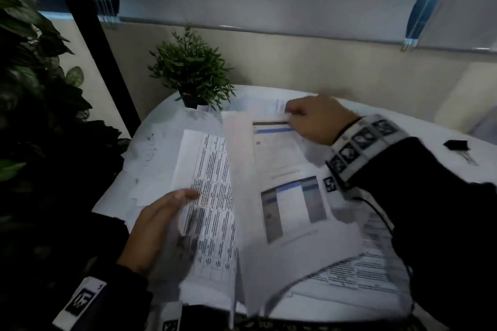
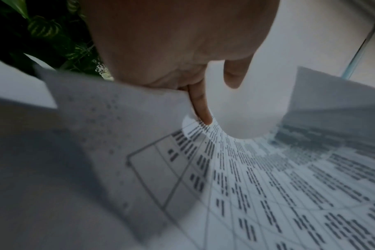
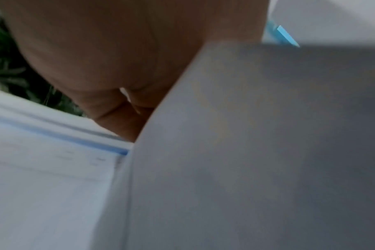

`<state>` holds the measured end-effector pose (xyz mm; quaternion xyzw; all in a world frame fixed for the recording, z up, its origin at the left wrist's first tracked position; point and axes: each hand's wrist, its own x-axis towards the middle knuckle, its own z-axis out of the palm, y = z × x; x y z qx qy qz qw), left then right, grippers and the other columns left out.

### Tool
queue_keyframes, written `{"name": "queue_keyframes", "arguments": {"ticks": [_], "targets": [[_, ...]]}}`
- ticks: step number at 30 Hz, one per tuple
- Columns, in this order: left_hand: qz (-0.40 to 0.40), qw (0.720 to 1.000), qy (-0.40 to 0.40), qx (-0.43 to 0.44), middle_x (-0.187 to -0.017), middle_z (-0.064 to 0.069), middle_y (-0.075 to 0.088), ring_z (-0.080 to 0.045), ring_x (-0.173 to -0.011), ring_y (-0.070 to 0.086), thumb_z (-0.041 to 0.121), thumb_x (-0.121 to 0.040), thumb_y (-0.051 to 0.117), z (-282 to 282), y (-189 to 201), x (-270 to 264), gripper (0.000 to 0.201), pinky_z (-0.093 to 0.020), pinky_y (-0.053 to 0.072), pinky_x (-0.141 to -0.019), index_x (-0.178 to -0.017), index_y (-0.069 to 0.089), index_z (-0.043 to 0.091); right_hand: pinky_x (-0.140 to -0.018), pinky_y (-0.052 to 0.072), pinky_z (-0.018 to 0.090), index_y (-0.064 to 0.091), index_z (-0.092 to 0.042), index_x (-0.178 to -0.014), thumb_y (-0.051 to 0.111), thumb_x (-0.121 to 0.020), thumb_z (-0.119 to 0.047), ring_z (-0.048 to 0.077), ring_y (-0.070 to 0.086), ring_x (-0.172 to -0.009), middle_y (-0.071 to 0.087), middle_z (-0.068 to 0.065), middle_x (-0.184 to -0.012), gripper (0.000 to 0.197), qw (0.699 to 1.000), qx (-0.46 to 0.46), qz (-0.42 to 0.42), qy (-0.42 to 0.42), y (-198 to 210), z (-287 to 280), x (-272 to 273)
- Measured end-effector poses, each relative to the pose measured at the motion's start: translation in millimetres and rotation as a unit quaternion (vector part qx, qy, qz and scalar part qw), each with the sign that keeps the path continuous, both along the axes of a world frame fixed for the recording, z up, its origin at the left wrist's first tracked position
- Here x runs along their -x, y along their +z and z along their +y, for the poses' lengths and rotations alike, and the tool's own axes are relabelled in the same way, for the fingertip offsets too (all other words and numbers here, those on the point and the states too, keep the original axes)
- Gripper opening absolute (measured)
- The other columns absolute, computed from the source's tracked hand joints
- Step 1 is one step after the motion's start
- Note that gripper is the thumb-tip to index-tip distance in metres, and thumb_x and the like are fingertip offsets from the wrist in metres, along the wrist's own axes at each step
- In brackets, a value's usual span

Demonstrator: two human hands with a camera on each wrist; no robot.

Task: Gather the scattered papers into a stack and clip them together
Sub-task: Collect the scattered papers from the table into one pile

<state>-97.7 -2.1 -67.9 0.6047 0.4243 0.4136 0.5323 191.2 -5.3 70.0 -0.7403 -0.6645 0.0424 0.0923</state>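
Note:
Printed papers lie spread over a round white table (image 1: 419, 126). My left hand (image 1: 161, 220) holds a sheet with a dense text table (image 1: 212, 212), thumb on top and fingers under it; the left wrist view shows the same sheet (image 2: 268, 194) under the fingers (image 2: 201, 108). My right hand (image 1: 312, 118) pinches the far edge of a sheet with blue and grey screenshots (image 1: 290, 196), which is lifted off the pile. In the right wrist view the hand (image 3: 122, 110) curls over that paper (image 3: 246, 152). A black binder clip (image 1: 457, 144) lies on the table at the far right.
A small potted plant (image 1: 192, 75) stands at the table's back left. Large dark leaves (image 1: 32, 88) fill the left side. More sheets (image 1: 371, 269) lie under my right arm. A key-like metal piece (image 1: 469, 158) lies by the clip.

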Motion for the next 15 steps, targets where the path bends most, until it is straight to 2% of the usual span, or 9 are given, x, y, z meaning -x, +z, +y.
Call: {"name": "queue_keyframes", "arguments": {"ticks": [2,3,4,6,7,9,10,12,15], "targets": [[-0.047,0.997,-0.018,0.054,-0.109,0.003,0.073,-0.017,-0.113,0.061,0.06,-0.084,0.051,-3,0,2,0.055,-0.037,0.039,-0.106,-0.102,0.073,0.012,-0.095,0.043,0.04,0.059,-0.021,-0.093,0.044,-0.09,-0.025,0.03,0.054,-0.107,0.062,0.008,-0.113,0.016,0.998,0.056,0.006,0.019,-20,19,14],[-0.07,0.993,-0.024,0.093,-0.112,-0.004,0.071,-0.024,-0.114,0.061,0.072,-0.074,0.053,-6,2,2,0.069,-0.044,0.041,-0.103,-0.105,0.072,0.013,-0.093,0.044,0.038,0.057,-0.022,-0.09,0.044,-0.09,-0.024,0.028,0.054,-0.105,0.062,0.006,-0.109,0.014,0.996,0.081,0.018,0.024,-29,25,20],[-0.104,0.984,-0.027,0.142,-0.115,-0.011,0.07,-0.03,-0.113,0.062,0.073,-0.072,0.052,-9,7,0,0.073,-0.046,0.046,-0.097,-0.108,0.07,0.012,-0.089,0.045,0.035,0.056,-0.022,-0.087,0.044,-0.09,-0.024,0.027,0.054,-0.101,0.061,0.005,-0.103,0.013,0.994,0.1,0.03,0.028,-36,27,27],[-0.131,0.974,-0.015,0.185,-0.113,-0.015,0.07,-0.032,-0.108,0.064,0.058,-0.083,0.042,-10,11,-3,0.064,-0.042,0.054,-0.083,-0.112,0.067,0.007,-0.078,0.043,0.03,0.053,-0.02,-0.073,0.043,-0.09,-0.024,0.024,0.051,-0.089,0.055,0.001,-0.083,0.02,0.993,0.109,0.036,0.034,-45,30,34],[-0.121,0.976,0.003,0.179,-0.111,-0.01,0.071,-0.027,-0.107,0.065,0.05,-0.089,0.041,-10,14,-4,0.054,-0.038,0.056,-0.082,-0.109,0.067,0.007,-0.074,0.04,0.029,0.048,-0.019,-0.065,0.043,-0.09,-0.024,0.024,0.049,-0.085,0.05,-0.001,-0.073,0.026,0.993,0.104,0.034,0.037,-44,30,35],[-0.029,0.995,0.056,0.079,-0.103,0.007,0.074,-0.006,-0.104,0.065,0.025,-0.095,0.051,-1,9,1,0.023,-0.019,0.052,-0.089,-0.098,0.072,0.016,-0.068,0.035,0.029,0.044,-0.015,-0.058,0.045,-0.09,-0.024,0.025,0.048,-0.079,0.045,0.0,-0.065,0.033,0.996,0.074,0.037,0.035,-33,26,28],[0.005,0.996,0.075,0.046,-0.099,0.015,0.074,0.005,-0.097,0.064,0.012,-0.093,0.056,4,5,5,0.021,-0.005,0.047,-0.083,-0.091,0.073,0.023,-0.065,0.035,0.03,0.046,-0.012,-0.06,0.045,-0.089,-0.025,0.027,0.049,-0.077,0.047,0.004,-0.064,0.033,0.997,0.05,0.045,0.031,-23,21,22],[0.024,0.994,0.103,0.032,-0.095,0.019,0.072,0.012,-0.081,0.063,-0.004,-0.091,0.055,12,-2,9,0.041,0.003,0.043,-0.07,-0.084,0.071,0.033,-0.061,0.028,0.035,0.05,-0.007,-0.063,0.043,-0.084,-0.031,0.029,0.049,-0.072,0.049,0.012,-0.066,0.033,0.999,-0.025,0.043,0.014,-1,8,4],[0.09,0.99,0.106,-0.018,-0.097,0.009,0.069,0.016,-0.079,0.062,-0.012,-0.089,0.051,19,-8,13,0.052,0.003,0.043,-0.072,-0.083,0.067,0.037,-0.06,0.022,0.038,0.045,0.0,-0.06,0.04,-0.077,-0.032,0.029,0.045,-0.068,0.044,0.017,-0.061,0.036,0.988,-0.14,0.037,-0.05,31,-11,-13]]}}
